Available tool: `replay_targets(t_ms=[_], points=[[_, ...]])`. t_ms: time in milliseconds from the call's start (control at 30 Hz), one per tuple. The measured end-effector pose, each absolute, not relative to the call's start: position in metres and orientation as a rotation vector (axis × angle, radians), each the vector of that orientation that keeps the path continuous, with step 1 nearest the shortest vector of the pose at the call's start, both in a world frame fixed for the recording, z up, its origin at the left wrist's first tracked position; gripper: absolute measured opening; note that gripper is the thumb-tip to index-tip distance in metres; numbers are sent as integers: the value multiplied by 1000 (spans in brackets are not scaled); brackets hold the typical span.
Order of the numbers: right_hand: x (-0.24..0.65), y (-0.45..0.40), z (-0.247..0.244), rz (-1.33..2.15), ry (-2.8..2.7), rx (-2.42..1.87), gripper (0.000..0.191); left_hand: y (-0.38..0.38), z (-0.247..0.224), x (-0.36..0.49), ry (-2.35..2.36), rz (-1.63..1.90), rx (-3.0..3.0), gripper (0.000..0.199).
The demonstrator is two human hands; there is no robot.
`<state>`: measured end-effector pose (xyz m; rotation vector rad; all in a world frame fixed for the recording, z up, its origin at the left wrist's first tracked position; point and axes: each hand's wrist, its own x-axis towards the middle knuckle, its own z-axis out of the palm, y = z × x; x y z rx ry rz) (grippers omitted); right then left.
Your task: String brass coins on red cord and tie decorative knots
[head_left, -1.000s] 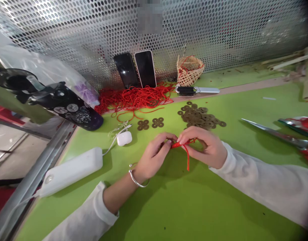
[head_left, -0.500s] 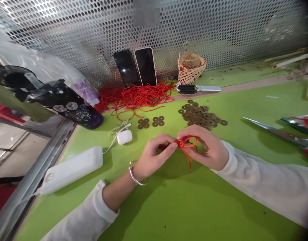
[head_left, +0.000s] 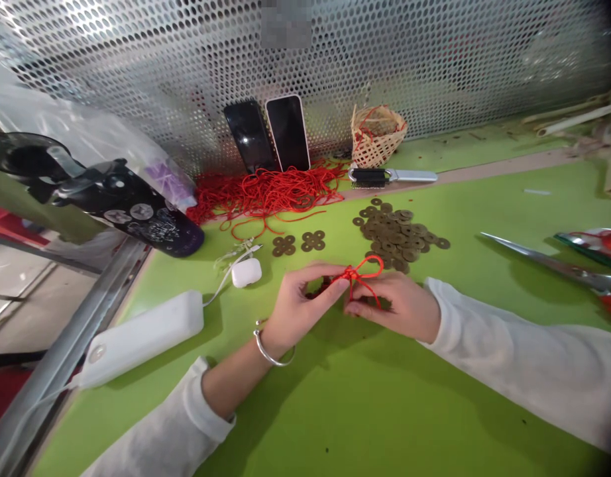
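A knotted red cord (head_left: pixel 370 266) with a loop standing up on its right is between my two hands, above the green table. My left hand (head_left: pixel 305 301) pinches the knot between thumb and fingers; something dark and red, partly hidden, lies inside its grip. Closed just to the right, my right hand (head_left: pixel 397 301) pinches a strand hanging below the knot. Beyond the hands lies a pile of holed brass-coloured coins (head_left: pixel 392 232). Two small coin clusters, a left one (head_left: pixel 284 245) and a right one (head_left: pixel 313 240), rest to the left of that pile.
Behind are a heap of red cord (head_left: pixel 270 192), two phones leaning on perforated metal, a woven basket (head_left: pixel 378 142) and a hairbrush (head_left: pixel 409 175). Scissors (head_left: pixel 549 258) lie right. A power bank (head_left: pixel 146 338), earphone case (head_left: pixel 246 272) and dark bottle (head_left: pixel 151 218) occupy the left.
My right hand has moved slightly down and left, from beside the loop to a strand below the knot. The loop now stands free and higher. My left hand keeps its pinch.
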<state>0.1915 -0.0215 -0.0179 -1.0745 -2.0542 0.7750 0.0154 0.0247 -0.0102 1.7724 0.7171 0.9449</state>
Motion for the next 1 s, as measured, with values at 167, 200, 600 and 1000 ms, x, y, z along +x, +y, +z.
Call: replay_targets(t_ms=[167, 200, 600, 1000], points=[[193, -25, -8, 1006, -1932, -1112, 22, 20, -6, 18, 882, 925, 2156, 13], [193, -25, -6, 1029, -1894, -1119, 22, 19, -5, 19, 886, 916, 2212, 12], [193, -28, -8, 1073, -1763, -1124, 23, 17, -1, 18, 902, 892, 2249, 8], [194, -25, -9, 240, -1818, -1149, 7, 16, 0, 17, 849, 907, 2206, 10]])
